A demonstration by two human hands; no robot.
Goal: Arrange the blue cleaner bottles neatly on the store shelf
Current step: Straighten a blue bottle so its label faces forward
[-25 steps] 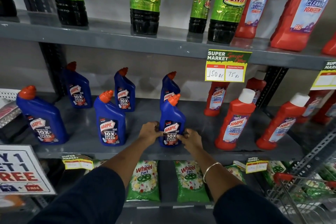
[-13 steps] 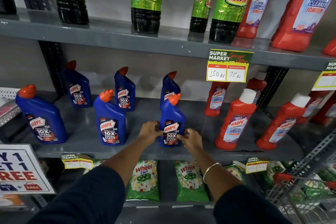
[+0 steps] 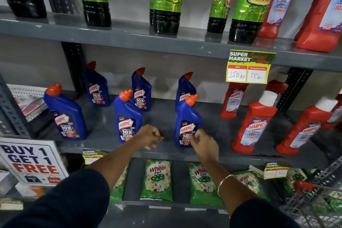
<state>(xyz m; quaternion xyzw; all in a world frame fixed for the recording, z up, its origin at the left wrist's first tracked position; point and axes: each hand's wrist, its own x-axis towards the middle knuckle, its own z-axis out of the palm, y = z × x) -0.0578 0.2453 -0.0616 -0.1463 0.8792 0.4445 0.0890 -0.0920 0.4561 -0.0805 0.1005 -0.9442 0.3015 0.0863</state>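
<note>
Several blue cleaner bottles with orange caps stand upright on the grey middle shelf in two rows. The front row holds a left bottle, a middle bottle and a right bottle. Behind them stand three more blue bottles. My left hand hovers between the middle and right front bottles, fingers loosely curled, holding nothing. My right hand is in front of the right front bottle's label, fingers curled, empty; whether it touches the bottle is unclear.
Red cleaner bottles fill the shelf's right side. Dark green-labelled bottles stand on the upper shelf, beside a yellow price tag. Green detergent packs lie below. A promotional sign is at left, a wire basket at right.
Both hands have let go of the right front blue bottle and drawn back from it. The left hand moved left and away; the bottle stays upright in place.
</note>
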